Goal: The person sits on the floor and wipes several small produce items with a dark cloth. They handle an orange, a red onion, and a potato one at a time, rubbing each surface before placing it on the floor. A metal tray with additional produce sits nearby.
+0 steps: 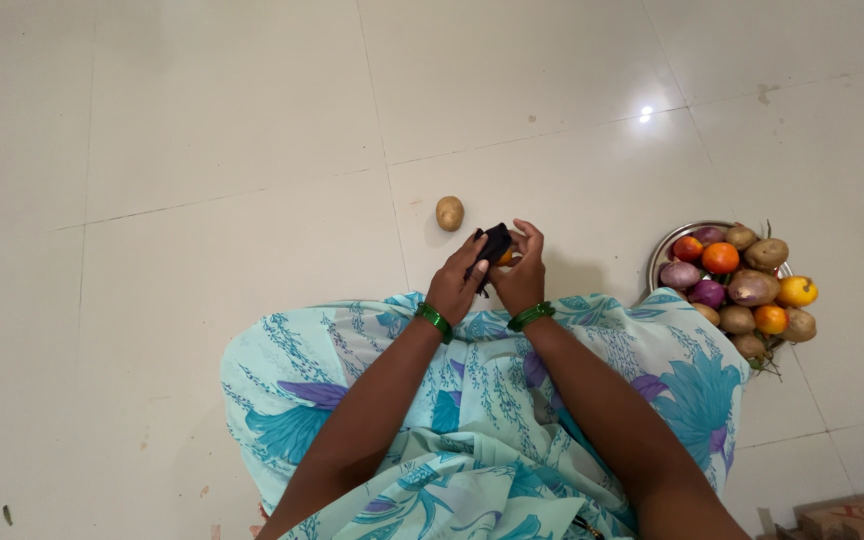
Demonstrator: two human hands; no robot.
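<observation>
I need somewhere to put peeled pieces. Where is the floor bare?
Bare tiles lie left of the potato, and between the hands and the plate. The plate itself is heaped full.

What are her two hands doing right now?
Left hand: closed on a black tool.
Right hand: closed on a small orange thing, mostly hidden.

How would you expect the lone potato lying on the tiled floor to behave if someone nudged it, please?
The potato looks rounded and oval, so it would probably roll or wobble unevenly rather than slide straight. The tiled floor appears glossy, reflecting a light, which likely offers little grip to stop it. It seems firm and stiff, hardly fragile.
</observation>
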